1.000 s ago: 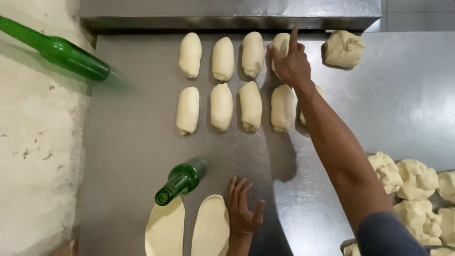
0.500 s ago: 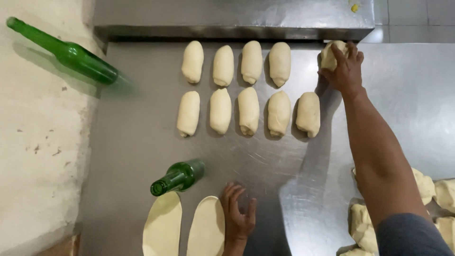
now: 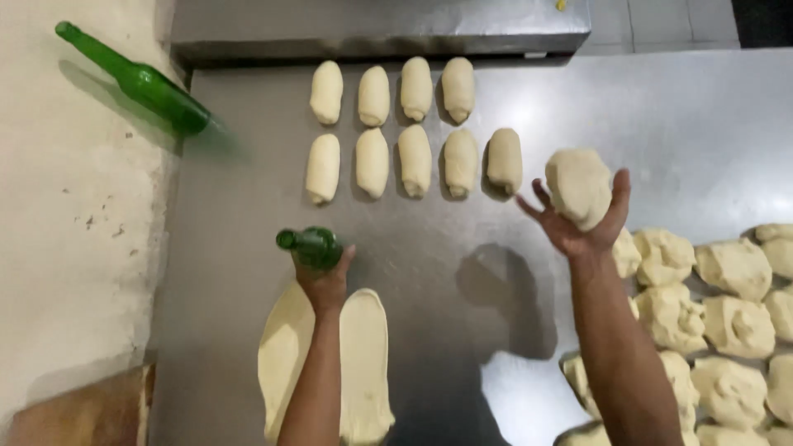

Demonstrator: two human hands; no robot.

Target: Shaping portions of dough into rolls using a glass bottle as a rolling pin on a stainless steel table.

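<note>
Above the steel table [image 3: 661, 107], your right hand [image 3: 578, 227] cups a dough lump [image 3: 580, 186] palm-up, fingers spread for support. Left hand [image 3: 325, 281] grips the green bottle [image 3: 310, 246] over two flattened sheets [image 3: 363, 363], roller-style.

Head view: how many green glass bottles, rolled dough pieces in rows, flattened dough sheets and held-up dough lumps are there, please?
green glass bottles: 2, one gripped by the left hand
rolled dough pieces: 9, in rows of 4 and 5
flattened dough sheets: 2
dough lump held up by the right hand: 1
Total: 14
</note>
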